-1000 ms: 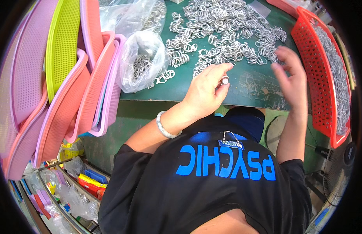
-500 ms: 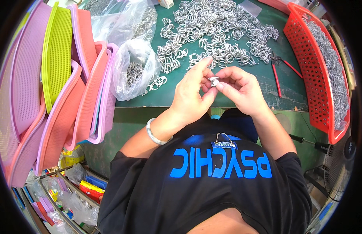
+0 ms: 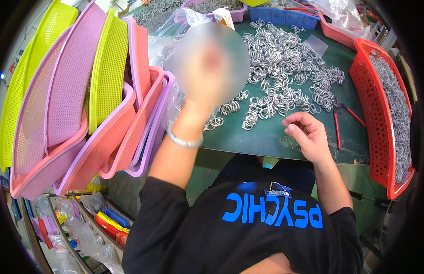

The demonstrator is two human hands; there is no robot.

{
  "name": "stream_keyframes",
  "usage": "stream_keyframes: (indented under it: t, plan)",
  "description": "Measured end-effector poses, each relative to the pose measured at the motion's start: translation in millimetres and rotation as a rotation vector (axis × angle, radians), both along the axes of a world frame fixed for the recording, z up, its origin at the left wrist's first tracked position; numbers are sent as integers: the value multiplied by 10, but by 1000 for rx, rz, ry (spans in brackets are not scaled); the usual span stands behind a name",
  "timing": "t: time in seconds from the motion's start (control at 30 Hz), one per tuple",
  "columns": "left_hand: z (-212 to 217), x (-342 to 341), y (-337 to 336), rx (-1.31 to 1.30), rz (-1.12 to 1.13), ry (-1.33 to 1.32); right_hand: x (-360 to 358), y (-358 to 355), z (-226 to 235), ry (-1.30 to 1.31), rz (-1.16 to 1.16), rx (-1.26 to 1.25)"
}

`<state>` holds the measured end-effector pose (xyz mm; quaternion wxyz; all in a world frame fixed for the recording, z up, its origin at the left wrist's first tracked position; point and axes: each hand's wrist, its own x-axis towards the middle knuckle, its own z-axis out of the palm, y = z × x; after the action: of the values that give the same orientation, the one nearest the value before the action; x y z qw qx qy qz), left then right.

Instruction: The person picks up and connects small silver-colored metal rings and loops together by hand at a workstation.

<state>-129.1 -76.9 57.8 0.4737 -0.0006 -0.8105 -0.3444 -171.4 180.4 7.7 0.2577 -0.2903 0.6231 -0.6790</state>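
My left hand [image 3: 207,84] is raised over the left part of the table, above a clear plastic bag [image 3: 175,107]. A round blur covers it, so its fingers and anything in them are hidden. My right hand [image 3: 308,134] hovers at the table's near edge, fingers loosely curled and thumb slightly apart, with nothing visible in it. Beyond it spreads a heap of small silver metal rings [image 3: 285,59], their loose near edge just ahead of the fingers. Red-handled pliers [image 3: 337,128] lie to the right of that hand.
Stacked plastic baskets [image 3: 107,73] in purple, green and pink crowd the left. A red basket [image 3: 369,109] full of metal pieces stands at the right edge. Along the back sit a blue bin [image 3: 285,17], a purple tray [image 3: 243,13] and a small white box [image 3: 223,17].
My hands were together over a small silver piece. They have parted: the left moved up and away to the left, the right stays near the table edge. The head view has shifted.
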Motion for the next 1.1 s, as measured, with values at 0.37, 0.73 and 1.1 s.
stream_keyframes:
  t: [0.37, 0.73, 1.1]
  plan:
    - [331, -455, -946, -469, 691, -81, -221, 106, -69, 334, -131, 225]
    - [-220, 153, 549, -363, -285, -711, -451, -259, -22, 1082, -232, 505]
    - [-465, 322, 569, -323, -248, -713, -543, -207, 66, 879, -135, 554]
